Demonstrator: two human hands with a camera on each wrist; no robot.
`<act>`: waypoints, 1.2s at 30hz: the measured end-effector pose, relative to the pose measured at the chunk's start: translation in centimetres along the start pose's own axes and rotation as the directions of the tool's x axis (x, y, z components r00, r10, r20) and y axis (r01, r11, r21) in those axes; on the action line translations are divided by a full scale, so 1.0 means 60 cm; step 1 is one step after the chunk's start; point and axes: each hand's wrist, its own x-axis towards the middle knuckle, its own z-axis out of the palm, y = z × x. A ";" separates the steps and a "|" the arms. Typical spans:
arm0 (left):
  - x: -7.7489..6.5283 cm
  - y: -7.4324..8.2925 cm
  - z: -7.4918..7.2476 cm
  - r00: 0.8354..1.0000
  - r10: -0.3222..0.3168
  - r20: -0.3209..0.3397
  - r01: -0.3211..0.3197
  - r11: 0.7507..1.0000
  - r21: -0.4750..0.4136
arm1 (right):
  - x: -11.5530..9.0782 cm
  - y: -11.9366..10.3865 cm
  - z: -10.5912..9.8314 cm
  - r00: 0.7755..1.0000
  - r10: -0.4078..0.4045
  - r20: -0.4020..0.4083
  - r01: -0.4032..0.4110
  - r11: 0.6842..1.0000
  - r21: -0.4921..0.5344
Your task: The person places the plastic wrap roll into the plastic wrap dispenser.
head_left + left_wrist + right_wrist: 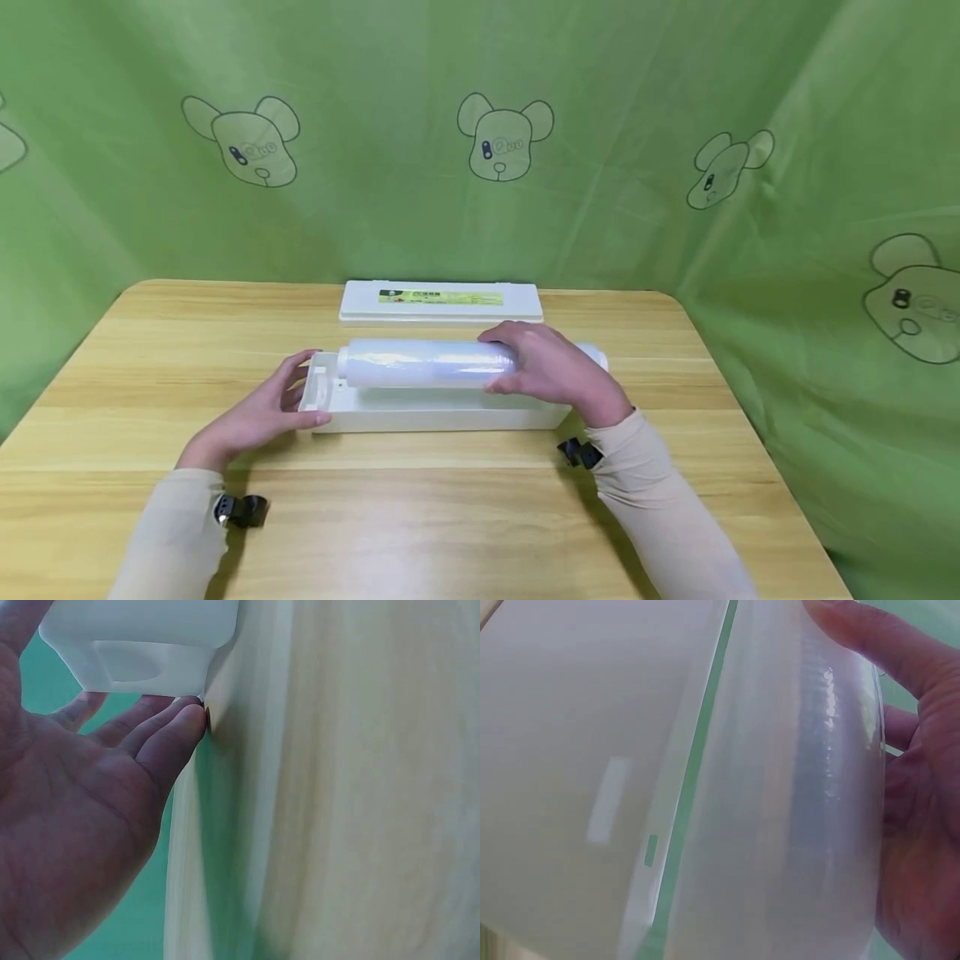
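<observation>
My right hand [551,367] grips a shiny roll of cling film [420,362] from above, right of its middle. The roll lies lengthwise over the long white open box [450,421], and its white core sticks out at both ends. In the right wrist view, a narrow gap runs between the roll [780,787] and the box wall [577,690]. My left hand [255,410] holds the box's left end, thumb at the front corner and fingers at the back. The left wrist view shows those fingers [161,742] beside the box's end wall [150,626].
Behind the box, near the table's back edge, lies a white lid [442,313] with a green and yellow label. The wooden table [420,525] is bordered by a green curtain [375,208] with bear-head drawings at the back and sides.
</observation>
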 end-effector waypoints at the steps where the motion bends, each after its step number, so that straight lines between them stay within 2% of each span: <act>1: 0.000 0.000 0.000 1.000 0.001 0.000 -0.001 1.000 0.001 | 0.000 -0.002 0.000 1.000 -0.002 0.002 0.002 1.000 -0.003; 19: -0.001 -0.003 0.000 1.000 0.007 0.005 -0.007 1.000 -0.013 | 0.012 -0.015 0.010 0.999 -0.054 0.009 0.054 0.998 -0.038; 36: 0.000 -0.004 0.001 1.000 0.014 0.013 -0.013 0.999 -0.030 | 0.020 -0.029 0.013 0.998 -0.002 0.061 0.003 1.000 -0.025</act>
